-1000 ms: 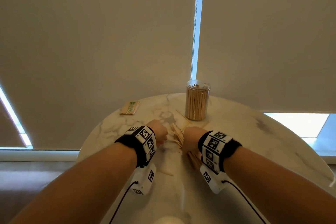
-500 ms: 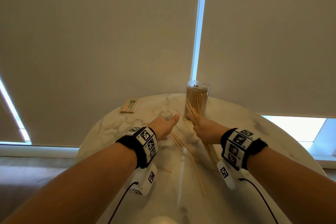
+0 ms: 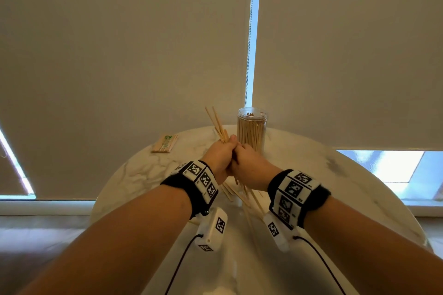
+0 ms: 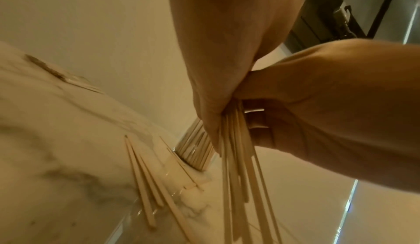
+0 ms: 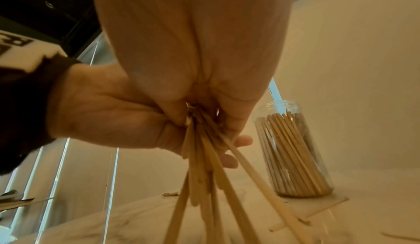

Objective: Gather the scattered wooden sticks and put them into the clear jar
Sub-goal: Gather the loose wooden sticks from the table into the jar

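Both hands meet over the round marble table and grip one bundle of thin wooden sticks. My left hand wraps the bundle from the left and my right hand from the right, knuckles touching. The sticks fan out above the fists and below them, lifted off the table. The clear jar stands upright just behind the hands, open-topped and packed with sticks. A few loose sticks still lie on the marble near the jar's base.
A flat packet of sticks with a green label lies at the table's far left. Beige roller blinds and a bead cord hang close behind the table. Cables run from both wrist units toward me.
The right hand raised its sticks from the table toward the jar. The left hand, which was held apart with its fingers extended, moved in and closed round the same bundle.
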{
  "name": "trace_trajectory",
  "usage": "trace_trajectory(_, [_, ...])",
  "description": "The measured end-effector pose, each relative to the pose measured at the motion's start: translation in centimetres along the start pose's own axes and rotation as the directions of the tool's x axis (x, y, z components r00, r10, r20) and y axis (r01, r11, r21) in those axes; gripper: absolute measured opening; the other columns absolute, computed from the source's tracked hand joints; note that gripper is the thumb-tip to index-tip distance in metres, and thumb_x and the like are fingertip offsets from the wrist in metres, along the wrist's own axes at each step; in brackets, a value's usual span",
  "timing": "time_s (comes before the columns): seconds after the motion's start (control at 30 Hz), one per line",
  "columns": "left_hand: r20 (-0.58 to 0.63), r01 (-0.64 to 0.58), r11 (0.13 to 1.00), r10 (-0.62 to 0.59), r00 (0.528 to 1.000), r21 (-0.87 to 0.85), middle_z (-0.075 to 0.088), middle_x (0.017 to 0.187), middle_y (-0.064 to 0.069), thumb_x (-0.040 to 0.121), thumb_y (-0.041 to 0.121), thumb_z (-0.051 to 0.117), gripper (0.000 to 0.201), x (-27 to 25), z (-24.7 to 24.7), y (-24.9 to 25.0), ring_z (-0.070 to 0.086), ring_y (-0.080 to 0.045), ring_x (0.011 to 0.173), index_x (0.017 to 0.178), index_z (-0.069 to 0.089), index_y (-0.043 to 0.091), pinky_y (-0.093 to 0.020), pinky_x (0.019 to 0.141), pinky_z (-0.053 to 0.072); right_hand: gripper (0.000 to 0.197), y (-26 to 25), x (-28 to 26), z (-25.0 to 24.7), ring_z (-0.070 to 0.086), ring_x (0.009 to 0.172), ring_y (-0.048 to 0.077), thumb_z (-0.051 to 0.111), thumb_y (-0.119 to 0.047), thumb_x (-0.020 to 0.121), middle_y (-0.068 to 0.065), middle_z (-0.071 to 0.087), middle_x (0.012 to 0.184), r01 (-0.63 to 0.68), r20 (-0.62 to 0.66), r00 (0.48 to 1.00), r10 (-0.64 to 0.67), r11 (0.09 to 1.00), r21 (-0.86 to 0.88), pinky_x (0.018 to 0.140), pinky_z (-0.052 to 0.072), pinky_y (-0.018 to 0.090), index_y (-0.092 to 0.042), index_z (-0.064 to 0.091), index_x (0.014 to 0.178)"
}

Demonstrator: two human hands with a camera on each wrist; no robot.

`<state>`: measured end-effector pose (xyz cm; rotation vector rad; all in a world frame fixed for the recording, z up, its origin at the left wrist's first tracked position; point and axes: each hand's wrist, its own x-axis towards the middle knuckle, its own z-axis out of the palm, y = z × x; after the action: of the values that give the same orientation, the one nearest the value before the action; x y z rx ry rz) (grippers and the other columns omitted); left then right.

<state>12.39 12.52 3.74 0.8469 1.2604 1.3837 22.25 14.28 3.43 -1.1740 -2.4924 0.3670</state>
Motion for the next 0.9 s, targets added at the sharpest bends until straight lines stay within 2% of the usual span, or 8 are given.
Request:
trace_trajectory(0.17, [-0.094, -0.062, 0.996, 0.056, 0.994, -0.064, 0.072, 0.101, -0.013, 0.105, 0.036, 0.041, 0.034, 0.6, -0.9, 0.1, 0.069, -0.031, 0.089, 0.117, 0.053, 0.007, -0.051, 0.08, 0.058, 0.028, 0.9, -1.0, -0.1, 0.061, 0.098, 0.019, 0.059, -0.023, 0.095, 0.003, 0.061, 0.113, -0.005, 0.059, 0.998, -0.002, 0.991, 0.133, 0.091, 0.054, 0.039, -0.02, 0.062, 0.122])
trace_trajectory(0.27, [-0.177, -0.144, 0.975, 0.113, 0.978, -0.17, 0.066, 0.075, -0.007, 0.105, 0.035, 0.043, 0.031, 1.1, -1.9, 0.6, 0.07, -0.024, 0.071, 0.108, 0.052, 0.006, -0.051, 0.081, 0.059, 0.031, 1.6, -2.1, 0.0, 0.059, 0.094, 0.015, 0.068, -0.026, 0.091, -0.003, 0.062, 0.106, -0.033, 0.013, 0.999, 0.032, 0.998, 0.061, 0.085, 0.052, 0.029, -0.021, 0.063, 0.121])
trace_trajectory(0.37, [-0.216, -0.239, 0.929, 0.181, 0.96, -0.284, 0.043, 0.058, 0.002, 0.104, 0.036, 0.044, 0.026, 1.1, -2.0, 1.2, 0.044, -0.011, 0.047, 0.091, 0.047, 0.013, -0.035, 0.057, 0.053, 0.048, 1.4, -2.7, -0.1, 0.06, 0.096, 0.011, 0.071, -0.041, 0.088, -0.004, 0.065, 0.114, -0.131, 0.111, 0.986, 0.123, 0.989, 0.071, 0.084, 0.049, 0.026, -0.02, 0.057, 0.129])
trace_trajectory(0.5, [-0.221, -0.322, 0.899, 0.263, 0.939, -0.298, 0.041, 0.061, 0.003, 0.104, 0.036, 0.045, 0.021, 0.5, -1.8, 1.7, 0.035, -0.008, 0.045, 0.094, 0.049, 0.018, -0.028, 0.047, 0.04, 0.009, 0.0, -3.2, 0.1, 0.07, 0.075, 0.011, 0.057, -0.016, 0.099, 0.001, 0.073, 0.091, -0.197, 0.216, 0.966, 0.14, 0.943, 0.269, 0.076, 0.06, 0.024, -0.012, 0.065, 0.1])
trace_trajectory(0.57, [-0.203, -0.334, 0.906, 0.287, 0.936, -0.261, 0.045, 0.064, 0.001, 0.103, 0.034, 0.047, 0.02, 0.3, -1.8, 1.4, 0.038, -0.008, 0.047, 0.096, 0.05, 0.016, -0.027, 0.049, 0.041, 0.015, -0.2, -3.1, 0.3, 0.073, 0.077, 0.015, 0.054, -0.012, 0.099, 0.003, 0.075, 0.086, -0.168, 0.159, 0.979, 0.124, 0.938, 0.303, 0.073, 0.06, 0.022, -0.013, 0.066, 0.089])
trace_trajectory(0.67, [-0.153, -0.31, 0.924, 0.281, 0.947, -0.224, 0.045, 0.062, 0.002, 0.104, 0.034, 0.046, 0.022, -0.1, -1.5, 0.7, 0.042, -0.01, 0.049, 0.097, 0.051, 0.014, -0.031, 0.054, 0.046, 0.016, -0.3, -3.3, 0.5, 0.073, 0.074, 0.013, 0.056, -0.014, 0.099, 0.002, 0.075, 0.082, -0.138, 0.075, 0.99, 0.12, 0.932, 0.335, 0.067, 0.058, 0.019, -0.01, 0.069, 0.09])
trace_trajectory(0.77, [-0.182, -0.335, 0.922, 0.301, 0.936, -0.194, 0.041, 0.059, 0.004, 0.104, 0.034, 0.046, 0.022, -0.2, -1.5, 0.8, 0.038, -0.008, 0.046, 0.096, 0.05, 0.014, -0.032, 0.053, 0.046, 0.022, -0.3, -3.5, 0.6, 0.071, 0.067, 0.009, 0.056, -0.024, 0.1, -0.003, 0.076, 0.078, -0.137, 0.098, 0.989, 0.115, 0.956, 0.259, 0.069, 0.059, 0.022, -0.012, 0.071, 0.089])
trace_trajectory(0.9, [-0.241, -0.411, 0.892, 0.364, 0.9, -0.186, 0.041, 0.061, 0.002, 0.105, 0.032, 0.044, 0.022, 0.2, -1.8, 1.7, 0.038, -0.009, 0.045, 0.096, 0.048, 0.012, -0.028, 0.046, 0.042, 0.024, -0.8, -3.4, -0.6, 0.068, 0.055, 0.005, 0.054, -0.033, 0.101, -0.005, 0.074, 0.075, -0.111, 0.084, 0.991, 0.1, 0.986, 0.126, 0.058, 0.057, 0.019, -0.018, 0.07, 0.093])
